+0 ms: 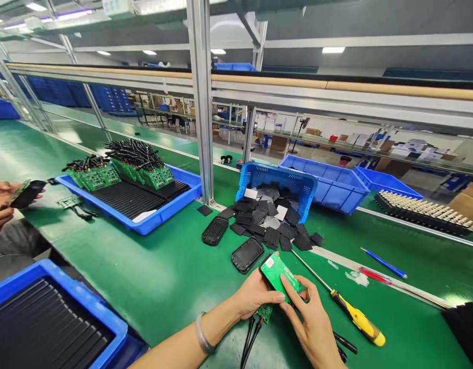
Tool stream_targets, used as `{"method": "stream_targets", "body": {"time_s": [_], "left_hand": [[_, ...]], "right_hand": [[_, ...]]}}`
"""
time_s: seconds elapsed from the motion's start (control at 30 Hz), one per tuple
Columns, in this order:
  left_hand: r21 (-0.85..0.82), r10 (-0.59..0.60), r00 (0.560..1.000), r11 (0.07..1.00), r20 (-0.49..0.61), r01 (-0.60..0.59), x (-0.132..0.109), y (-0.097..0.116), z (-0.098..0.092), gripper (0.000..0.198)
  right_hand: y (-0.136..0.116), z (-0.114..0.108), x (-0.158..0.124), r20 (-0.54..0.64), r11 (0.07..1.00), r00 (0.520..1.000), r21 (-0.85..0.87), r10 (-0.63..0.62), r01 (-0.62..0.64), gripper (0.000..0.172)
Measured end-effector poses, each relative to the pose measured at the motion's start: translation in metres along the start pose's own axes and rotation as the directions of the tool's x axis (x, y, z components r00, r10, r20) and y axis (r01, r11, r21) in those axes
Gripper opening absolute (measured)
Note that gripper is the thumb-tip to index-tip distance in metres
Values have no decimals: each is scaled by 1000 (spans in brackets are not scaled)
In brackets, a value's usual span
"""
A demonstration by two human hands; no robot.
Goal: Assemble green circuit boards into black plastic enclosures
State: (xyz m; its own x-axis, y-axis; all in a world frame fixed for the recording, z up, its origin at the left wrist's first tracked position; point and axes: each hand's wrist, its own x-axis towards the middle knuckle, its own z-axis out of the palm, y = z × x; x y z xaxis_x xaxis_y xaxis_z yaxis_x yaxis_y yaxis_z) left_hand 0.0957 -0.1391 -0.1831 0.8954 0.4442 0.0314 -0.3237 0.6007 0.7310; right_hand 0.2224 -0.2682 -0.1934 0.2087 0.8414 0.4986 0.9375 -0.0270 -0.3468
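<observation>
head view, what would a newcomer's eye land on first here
The left hand and right hand hold a green circuit board at bottom centre. Behind it a tipped blue basket spills black pads onto the green bench. A yellow-handled screwdriver lies to the right.

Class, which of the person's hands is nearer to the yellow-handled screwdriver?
Right. The right hand lies just beside the screwdriver; the left hand sits beyond the green circuit board both hold.
</observation>
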Motion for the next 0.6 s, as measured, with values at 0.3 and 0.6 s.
{"method": "stream_targets", "body": {"time_s": [0.3,0.6], "left_hand": [[22,50,998,999,-43,-49,3,-7,2,90],[38,19,984,999,-176,-12,5,-9,6,84]], "right_hand": [[-8,-4,-3,27,973,980,121,195,-197,42],[-6,0,-5,131,964,965,113,226,-241,42]]}}
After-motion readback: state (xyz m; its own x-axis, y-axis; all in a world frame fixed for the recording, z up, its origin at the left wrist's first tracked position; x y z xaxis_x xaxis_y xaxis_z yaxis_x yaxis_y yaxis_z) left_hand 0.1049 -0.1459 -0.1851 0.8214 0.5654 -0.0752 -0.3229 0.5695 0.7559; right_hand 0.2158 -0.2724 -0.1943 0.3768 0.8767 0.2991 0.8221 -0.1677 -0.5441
